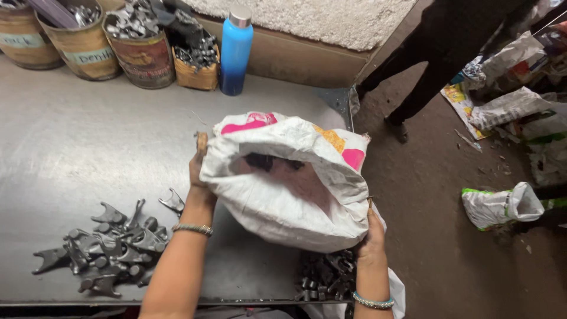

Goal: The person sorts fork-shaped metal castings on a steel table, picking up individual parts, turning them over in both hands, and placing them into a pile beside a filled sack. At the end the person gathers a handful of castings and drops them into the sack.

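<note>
A white woven sack [295, 177] with pink and orange print lies tipped on the grey metal table [77, 136], its rolled mouth facing me. My left hand [198, 171] grips the sack's left rim; my right hand [372, 236] holds its lower right edge. Dark metal parts show inside the sack's mouth [269, 160]. More dark forged parts [328, 274] lie under the sack at the table's front edge. A pile of similar fork-shaped metal parts [106, 248] rests on the table to the left of my left forearm.
Several tins and a basket of metal parts [142, 41] stand at the table's back, beside a blue bottle [235, 50]. A person's dark-trousered legs [437, 59] stand on the dirt floor at the right, near white bags [502, 207] and litter.
</note>
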Available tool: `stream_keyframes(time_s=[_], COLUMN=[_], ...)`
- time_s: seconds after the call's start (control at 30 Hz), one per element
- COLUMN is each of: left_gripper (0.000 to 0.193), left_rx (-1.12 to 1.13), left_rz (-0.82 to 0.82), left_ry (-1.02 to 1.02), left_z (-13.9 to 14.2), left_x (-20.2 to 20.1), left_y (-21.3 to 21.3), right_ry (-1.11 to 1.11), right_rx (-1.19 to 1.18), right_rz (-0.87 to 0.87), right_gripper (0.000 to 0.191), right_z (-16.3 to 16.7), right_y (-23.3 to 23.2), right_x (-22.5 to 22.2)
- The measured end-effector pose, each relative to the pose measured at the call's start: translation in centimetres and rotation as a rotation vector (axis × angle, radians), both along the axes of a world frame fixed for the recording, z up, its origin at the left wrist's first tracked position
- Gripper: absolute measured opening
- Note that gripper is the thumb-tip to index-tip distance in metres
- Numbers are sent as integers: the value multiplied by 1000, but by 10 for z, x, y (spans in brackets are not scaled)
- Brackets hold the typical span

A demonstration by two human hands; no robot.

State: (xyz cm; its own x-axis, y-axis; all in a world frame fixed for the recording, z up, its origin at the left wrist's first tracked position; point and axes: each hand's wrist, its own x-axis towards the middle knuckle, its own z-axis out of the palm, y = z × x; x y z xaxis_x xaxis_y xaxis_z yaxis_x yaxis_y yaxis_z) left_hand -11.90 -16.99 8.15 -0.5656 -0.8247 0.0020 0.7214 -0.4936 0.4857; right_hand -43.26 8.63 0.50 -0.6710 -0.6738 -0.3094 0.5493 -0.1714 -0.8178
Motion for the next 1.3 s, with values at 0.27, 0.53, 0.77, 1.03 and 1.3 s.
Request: stream_keyframes(time_s=[0.27, 0.53, 0.77, 1.03, 1.3], left_gripper=[77, 77, 79, 83, 87], left_rx=[175, 220, 193, 207, 108], left_rz=[213, -16, -49, -56, 198], left_ry=[-1109, -269, -180, -183, -532], left_z=[3, 2, -1, 5, 21], left_x=[8, -33, -61, -106, -75], left_y=[-8, -25, -60, -115, -122], right_ry=[123, -17, -20, 55, 520], right_rx=[175, 130, 43, -2, -140], right_rz=[-17, 240, 170, 77, -386], right_gripper=[58, 51, 46, 40, 34], right_z=[46, 52, 51, 76, 141], right_y=[-56, -137, -163, -208, -164], right_x=[-28, -28, -16, -16, -46])
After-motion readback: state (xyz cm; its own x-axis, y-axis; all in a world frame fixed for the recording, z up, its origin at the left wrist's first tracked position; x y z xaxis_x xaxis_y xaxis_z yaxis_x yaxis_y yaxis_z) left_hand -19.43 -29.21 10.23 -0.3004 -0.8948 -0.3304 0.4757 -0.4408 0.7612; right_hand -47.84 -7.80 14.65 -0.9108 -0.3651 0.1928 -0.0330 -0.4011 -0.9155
